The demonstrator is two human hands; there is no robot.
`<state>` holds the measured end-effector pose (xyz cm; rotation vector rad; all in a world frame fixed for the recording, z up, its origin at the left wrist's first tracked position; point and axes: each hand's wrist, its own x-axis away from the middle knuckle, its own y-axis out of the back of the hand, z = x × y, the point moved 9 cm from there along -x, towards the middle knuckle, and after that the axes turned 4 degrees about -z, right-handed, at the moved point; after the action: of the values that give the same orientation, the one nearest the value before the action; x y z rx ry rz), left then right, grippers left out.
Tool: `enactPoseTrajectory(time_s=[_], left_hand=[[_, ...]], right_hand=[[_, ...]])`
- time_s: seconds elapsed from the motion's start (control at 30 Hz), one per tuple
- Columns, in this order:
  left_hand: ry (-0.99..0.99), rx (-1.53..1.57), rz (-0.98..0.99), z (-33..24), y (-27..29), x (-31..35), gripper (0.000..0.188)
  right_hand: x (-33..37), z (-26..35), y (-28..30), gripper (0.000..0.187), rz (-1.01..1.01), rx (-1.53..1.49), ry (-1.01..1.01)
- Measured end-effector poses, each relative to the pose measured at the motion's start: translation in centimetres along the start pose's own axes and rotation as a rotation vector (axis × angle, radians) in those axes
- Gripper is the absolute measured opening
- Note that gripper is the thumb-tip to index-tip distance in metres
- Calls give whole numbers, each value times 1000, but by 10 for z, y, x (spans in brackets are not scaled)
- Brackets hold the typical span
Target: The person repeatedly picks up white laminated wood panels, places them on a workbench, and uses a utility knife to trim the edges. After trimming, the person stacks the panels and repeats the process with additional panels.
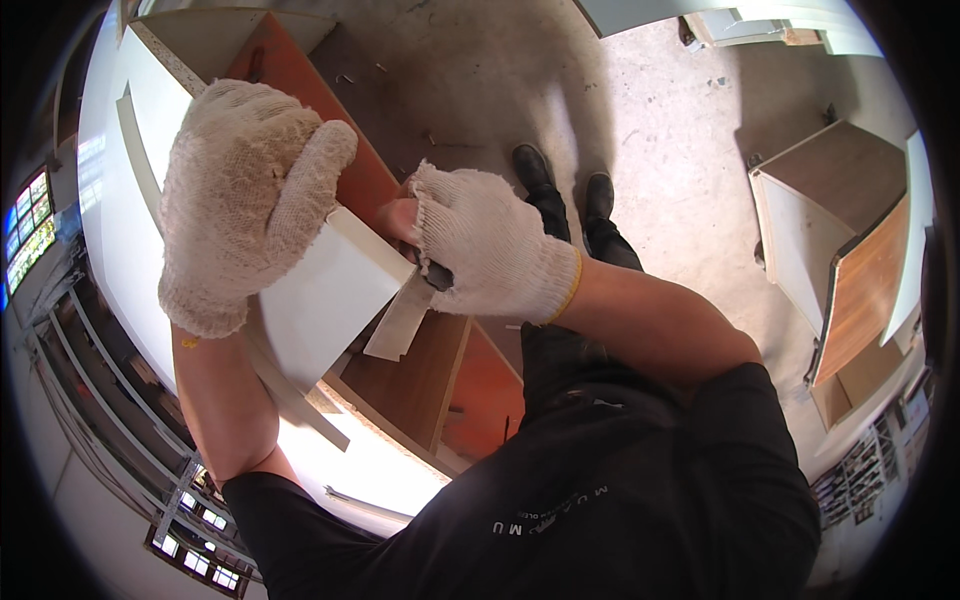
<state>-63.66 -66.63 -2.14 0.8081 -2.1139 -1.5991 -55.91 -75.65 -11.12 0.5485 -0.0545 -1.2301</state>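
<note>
My left hand (250, 195), in a soiled white knit glove, is closed over the upper end of a narrow white panel (330, 295), its thumb along the panel's edge. My right hand (490, 240), gloved alike with a bare fingertip poking out, is closed at the panel's right corner. A small dark tool (437, 276) shows under its palm; most of it is hidden, so its kind is unclear. From that corner a pale strip of edging (402, 322) hangs down beside the panel. Another thin strip (315, 418) sticks out below the panel's lower left edge.
The panel lies over a cabinet carcass with orange-red (375, 165) and brown boards (415, 365). A large white board (125, 230) stands at left. Wooden cabinets (840, 190) stand on the concrete floor (670, 150) at right. Metal racking (110, 400) is at far left.
</note>
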Motion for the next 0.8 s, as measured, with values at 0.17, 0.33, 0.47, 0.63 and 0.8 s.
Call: enactPoseTrajectory(time_s=[0.17, 0.33, 0.47, 0.63, 0.8], left_hand=[[26, 13, 10, 2, -1, 0, 24], [80, 40, 51, 3, -5, -1, 26], [12, 20, -15, -4, -1, -4, 28], [29, 37, 10, 1, 0, -4, 30], [21, 31, -31, 1, 3, -3, 27]], right_hand=[[-2, 4, 7, 29, 8, 36, 53], [-1, -1, 5, 34, 150, 169, 72], [-3, 2, 9, 31, 91, 55, 82], [-2, -1, 1, 30, 125, -89, 31], [3, 0, -7, 27, 39, -324, -79]])
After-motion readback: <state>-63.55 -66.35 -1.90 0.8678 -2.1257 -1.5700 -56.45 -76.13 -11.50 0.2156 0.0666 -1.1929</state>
